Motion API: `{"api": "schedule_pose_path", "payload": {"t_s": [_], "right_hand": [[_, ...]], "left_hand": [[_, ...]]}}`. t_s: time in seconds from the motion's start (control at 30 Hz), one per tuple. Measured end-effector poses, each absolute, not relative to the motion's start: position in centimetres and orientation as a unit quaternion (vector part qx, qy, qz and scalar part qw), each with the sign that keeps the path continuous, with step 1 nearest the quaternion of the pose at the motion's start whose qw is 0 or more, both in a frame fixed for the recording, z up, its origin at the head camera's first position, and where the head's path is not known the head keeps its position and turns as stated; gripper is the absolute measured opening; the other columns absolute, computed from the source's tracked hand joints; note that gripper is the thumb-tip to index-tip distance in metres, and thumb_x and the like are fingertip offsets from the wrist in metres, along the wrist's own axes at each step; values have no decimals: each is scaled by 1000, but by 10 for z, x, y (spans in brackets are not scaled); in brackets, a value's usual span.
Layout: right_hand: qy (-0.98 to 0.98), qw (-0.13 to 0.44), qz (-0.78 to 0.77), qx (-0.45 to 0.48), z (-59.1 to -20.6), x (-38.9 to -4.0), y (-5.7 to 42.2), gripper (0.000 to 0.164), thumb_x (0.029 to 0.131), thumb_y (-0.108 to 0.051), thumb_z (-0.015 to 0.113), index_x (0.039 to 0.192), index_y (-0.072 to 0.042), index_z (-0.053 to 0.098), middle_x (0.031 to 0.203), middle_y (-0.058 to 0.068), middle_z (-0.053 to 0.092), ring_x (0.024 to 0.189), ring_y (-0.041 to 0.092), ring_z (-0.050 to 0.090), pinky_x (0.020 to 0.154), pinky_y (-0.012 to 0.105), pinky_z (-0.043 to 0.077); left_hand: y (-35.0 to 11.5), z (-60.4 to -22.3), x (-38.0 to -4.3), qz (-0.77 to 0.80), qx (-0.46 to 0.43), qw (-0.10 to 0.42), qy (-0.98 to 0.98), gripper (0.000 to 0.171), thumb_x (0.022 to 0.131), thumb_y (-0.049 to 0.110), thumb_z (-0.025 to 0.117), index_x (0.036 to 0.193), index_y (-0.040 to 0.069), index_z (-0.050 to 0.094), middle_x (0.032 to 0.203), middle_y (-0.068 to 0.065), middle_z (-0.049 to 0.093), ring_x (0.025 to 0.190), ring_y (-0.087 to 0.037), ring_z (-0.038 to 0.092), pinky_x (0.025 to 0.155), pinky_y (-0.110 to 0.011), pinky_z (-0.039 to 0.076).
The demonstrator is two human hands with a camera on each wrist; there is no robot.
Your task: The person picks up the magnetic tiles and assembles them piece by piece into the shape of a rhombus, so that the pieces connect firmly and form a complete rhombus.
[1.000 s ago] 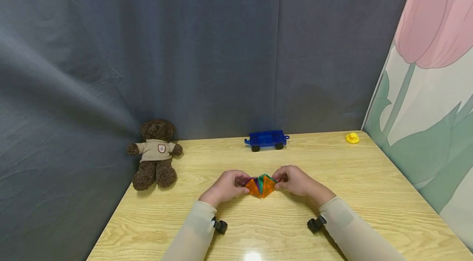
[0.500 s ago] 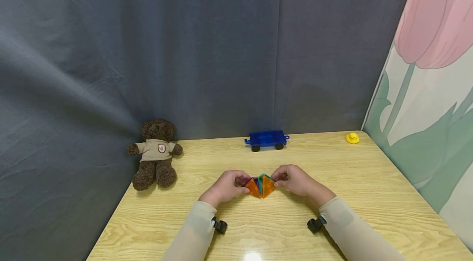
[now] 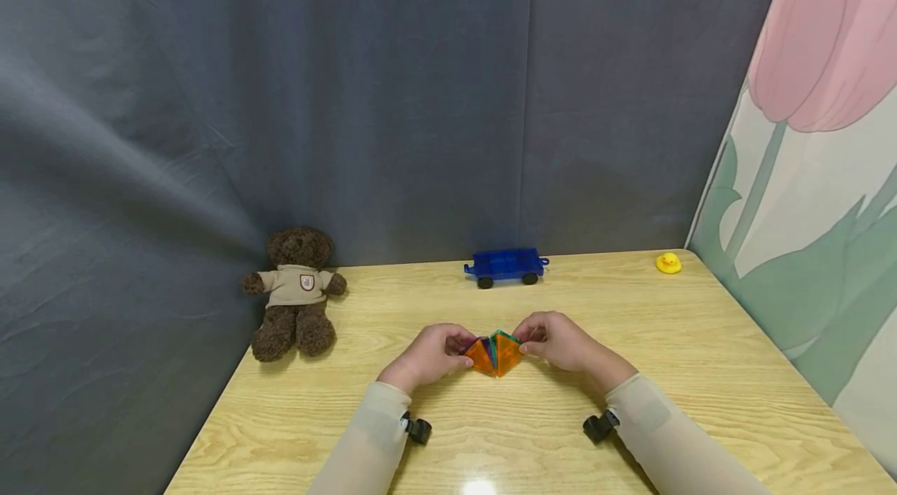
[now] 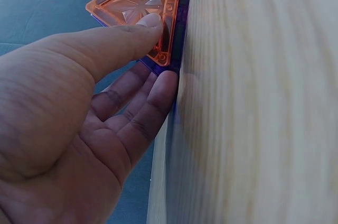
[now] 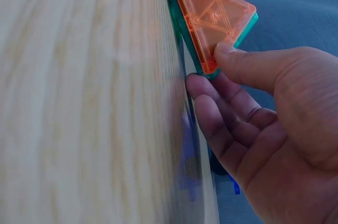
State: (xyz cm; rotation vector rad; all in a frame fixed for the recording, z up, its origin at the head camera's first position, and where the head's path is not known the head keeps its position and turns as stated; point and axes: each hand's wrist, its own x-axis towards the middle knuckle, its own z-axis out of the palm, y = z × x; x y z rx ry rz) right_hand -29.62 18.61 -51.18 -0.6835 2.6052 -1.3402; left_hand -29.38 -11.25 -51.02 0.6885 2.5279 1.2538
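Observation:
Translucent triangular magnetic tiles stand on edge at the tabletop, between both hands. My left hand pinches an orange triangular magnetic tile with a purple tile behind it, thumb on the orange face and fingers at the back. Opposite, my right hand pinches a second orange triangular tile, backed by a green tile. In the head view the two pairs meet at the middle, like a fan. The fingers partly cover the outer corners.
A brown teddy bear in a beige shirt is at the left by the curtain. Behind the tiles stands a blue wheeled toy car base. At the back right of the wooden table sits a yellow rubber duck.
My right hand has shifted very slightly left with its orange and green tiles. My left hand looks still.

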Motion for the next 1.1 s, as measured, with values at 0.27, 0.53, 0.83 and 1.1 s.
{"api": "schedule_pose_path", "payload": {"t_s": [0.27, 0.53, 0.83, 1.1], "right_hand": [[861, 73, -449, -230, -511, -296, 185, 17, 94, -4, 78, 105, -17, 77, 100, -3, 72, 88, 20, 67, 71, 33, 58], [856, 76, -456, -231, -510, -295, 184, 22, 92, -2, 79, 108, -17, 76, 99, -2, 71, 89, 22, 66, 70, 32, 58], [845, 86, -475, -230, -509, -294, 184, 22, 96, -1, 75, 110, -17, 76, 100, 6, 72, 87, 24, 68, 59, 32, 57], [847, 62, -471, -239, -507, -294, 183, 20, 97, -7, 76, 111, -20, 76, 102, 4, 69, 86, 24, 67, 63, 33, 58]], "left_hand": [[-112, -508, -292, 427, 237, 118, 865, 28, 93, 12, 82, 118, 20, 75, 104, 11, 71, 95, -8, 67, 84, -27, 58], [-111, -509, -293, 422, 240, 111, 867, 27, 92, 11, 83, 117, 19, 76, 104, 10, 71, 94, -8, 67, 85, -27, 57], [-111, -509, -294, 422, 240, 110, 867, 27, 92, 11, 83, 117, 18, 76, 105, 10, 72, 94, -8, 67, 85, -27, 57], [-109, -508, -293, 415, 240, 105, 871, 28, 93, 13, 82, 120, 18, 75, 106, 10, 71, 95, -8, 67, 87, -29, 57]]}}
